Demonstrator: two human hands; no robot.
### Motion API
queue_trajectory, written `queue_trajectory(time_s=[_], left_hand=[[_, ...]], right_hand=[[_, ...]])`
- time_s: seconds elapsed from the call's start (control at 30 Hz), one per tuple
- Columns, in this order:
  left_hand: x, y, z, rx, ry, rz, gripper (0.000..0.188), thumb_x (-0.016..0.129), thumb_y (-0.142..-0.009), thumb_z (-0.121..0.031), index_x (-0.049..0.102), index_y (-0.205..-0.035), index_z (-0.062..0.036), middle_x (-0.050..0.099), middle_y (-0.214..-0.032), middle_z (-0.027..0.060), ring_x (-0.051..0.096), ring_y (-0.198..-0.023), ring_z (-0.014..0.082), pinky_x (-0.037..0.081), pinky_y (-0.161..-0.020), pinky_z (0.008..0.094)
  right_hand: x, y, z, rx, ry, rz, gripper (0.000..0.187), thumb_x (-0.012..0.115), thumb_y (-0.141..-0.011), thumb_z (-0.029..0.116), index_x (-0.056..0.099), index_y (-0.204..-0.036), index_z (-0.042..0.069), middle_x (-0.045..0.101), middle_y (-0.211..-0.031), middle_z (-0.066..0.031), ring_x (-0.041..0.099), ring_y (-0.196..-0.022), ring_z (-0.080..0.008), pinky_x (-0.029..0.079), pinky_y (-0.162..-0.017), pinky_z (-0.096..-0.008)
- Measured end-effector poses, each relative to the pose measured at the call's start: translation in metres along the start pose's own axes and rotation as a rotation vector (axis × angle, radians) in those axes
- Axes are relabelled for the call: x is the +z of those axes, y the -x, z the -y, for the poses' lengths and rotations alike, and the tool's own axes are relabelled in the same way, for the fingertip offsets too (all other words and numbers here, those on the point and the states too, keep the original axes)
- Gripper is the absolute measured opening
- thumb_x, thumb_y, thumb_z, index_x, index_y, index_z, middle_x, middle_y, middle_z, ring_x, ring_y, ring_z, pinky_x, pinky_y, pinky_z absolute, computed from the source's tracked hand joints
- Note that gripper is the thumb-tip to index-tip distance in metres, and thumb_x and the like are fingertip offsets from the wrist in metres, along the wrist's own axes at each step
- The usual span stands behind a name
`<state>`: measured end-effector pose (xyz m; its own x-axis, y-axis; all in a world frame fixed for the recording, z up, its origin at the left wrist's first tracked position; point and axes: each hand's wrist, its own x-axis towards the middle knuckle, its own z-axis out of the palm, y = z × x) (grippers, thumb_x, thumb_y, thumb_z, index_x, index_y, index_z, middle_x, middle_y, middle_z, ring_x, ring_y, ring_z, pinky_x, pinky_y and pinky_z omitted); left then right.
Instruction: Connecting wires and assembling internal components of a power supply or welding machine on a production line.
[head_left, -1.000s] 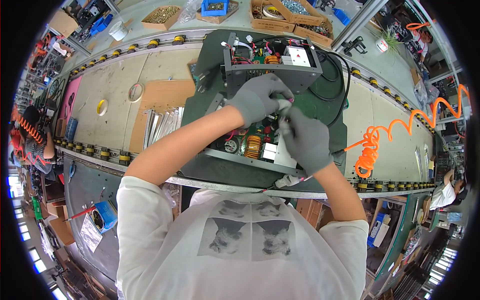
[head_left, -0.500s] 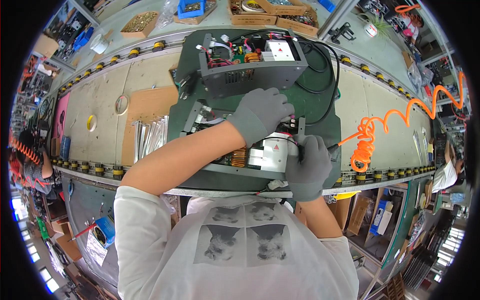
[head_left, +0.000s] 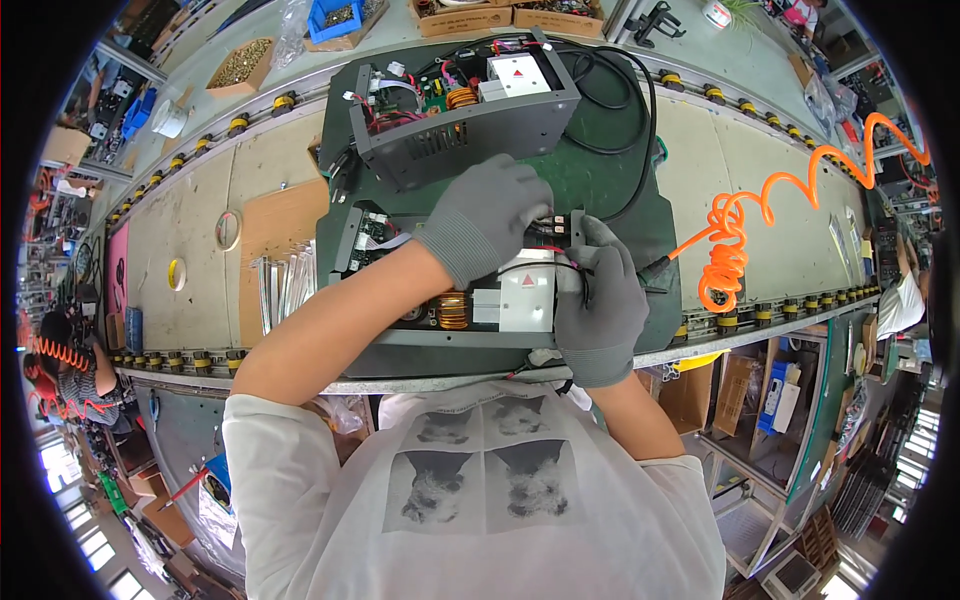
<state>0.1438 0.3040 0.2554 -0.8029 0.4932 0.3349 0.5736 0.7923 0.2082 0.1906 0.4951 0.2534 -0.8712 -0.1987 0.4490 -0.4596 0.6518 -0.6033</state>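
In front of me lies an open grey metal power supply unit (head_left: 440, 338) with a copper coil (head_left: 452, 311) and a white block (head_left: 527, 300) inside. My left hand (head_left: 490, 220), in a grey glove, reaches over it with fingers curled together beside a small dark terminal block (head_left: 548, 226) at its far right corner. What its fingertips pinch is hidden. My gloved right hand (head_left: 602, 310) is closed at the unit's right end, fingertips against the metal end plate (head_left: 577, 228). A thin black wire (head_left: 548, 265) runs to this hand; the fingers hide what they grip.
A second open unit (head_left: 465, 135) stands behind on the green board (head_left: 620, 180), with a thick black cable (head_left: 648, 150) beside it. Right is a coiled orange air hose (head_left: 727, 255) with a dark tool tip. Metal strips (head_left: 288, 285) lie left on cardboard, near tape rolls (head_left: 228, 230).
The view has shifted, so the bench things sit further left and higher. My right hand has moved up to the end plate. My left fingers have come down beside the terminal block.
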Motion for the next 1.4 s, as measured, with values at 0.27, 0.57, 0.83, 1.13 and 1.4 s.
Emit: queue_trajectory(time_s=[0.27, 0.57, 0.83, 1.13, 1.4], left_hand=[[-0.007, 0.002, 0.018, -0.740, 1.001, 0.095, 0.026, 0.064, -0.095, -0.026, 0.069, -0.097, -0.0005, 0.068, -0.078, 0.0053, 0.061, -0.075, 0.0099, 0.048, -0.067, 0.0280], [-0.008, 0.007, 0.004, -0.189, -0.260, -0.166, 0.017, 0.072, -0.082, -0.024, 0.067, -0.090, -0.0098, 0.061, -0.071, 0.0037, 0.061, -0.076, 0.0222, 0.050, -0.065, 0.0360], [-0.009, 0.008, -0.004, 0.035, -0.114, -0.070, 0.013, 0.073, -0.079, -0.022, 0.070, -0.088, -0.0129, 0.062, -0.080, 0.0030, 0.059, -0.086, 0.0221, 0.050, -0.070, 0.0378], [-0.006, 0.005, -0.004, -0.107, 0.064, -0.075, 0.014, 0.074, -0.077, -0.019, 0.074, -0.088, -0.0101, 0.064, -0.086, 0.0031, 0.059, -0.090, 0.0243, 0.052, -0.074, 0.0373], [0.003, -0.002, -0.008, -0.042, -0.005, -0.044, 0.012, 0.073, -0.077, -0.016, 0.072, -0.087, -0.0088, 0.063, -0.086, 0.0032, 0.059, -0.092, 0.0257, 0.051, -0.076, 0.0386]], right_hand=[[0.002, -0.001, -0.003, -0.049, 0.007, -0.028, 0.017, 0.063, -0.076, 0.003, 0.056, -0.090, 0.007, 0.065, -0.122, -0.0163, 0.069, -0.094, -0.0328, 0.055, -0.069, -0.0373], [0.000, -0.002, 0.003, -0.013, 0.032, -0.027, 0.016, 0.064, -0.075, 0.004, 0.057, -0.090, 0.007, 0.066, -0.122, -0.0154, 0.070, -0.094, -0.0320, 0.056, -0.068, -0.0372], [0.005, 0.001, -0.003, -0.043, -0.008, -0.056, 0.016, 0.065, -0.075, 0.005, 0.057, -0.089, 0.006, 0.067, -0.121, -0.0166, 0.070, -0.094, -0.0303, 0.056, -0.070, -0.0370], [0.007, 0.001, -0.004, -0.057, -0.014, -0.045, 0.015, 0.065, -0.074, 0.004, 0.056, -0.086, 0.005, 0.067, -0.123, -0.0164, 0.069, -0.083, -0.0280, 0.055, -0.068, -0.0355], [0.007, 0.007, -0.008, 0.019, -0.073, -0.067, 0.013, 0.066, -0.069, 0.004, 0.057, -0.079, 0.005, 0.063, -0.072, -0.0115, 0.058, -0.059, -0.0267, 0.045, -0.053, -0.0362]])
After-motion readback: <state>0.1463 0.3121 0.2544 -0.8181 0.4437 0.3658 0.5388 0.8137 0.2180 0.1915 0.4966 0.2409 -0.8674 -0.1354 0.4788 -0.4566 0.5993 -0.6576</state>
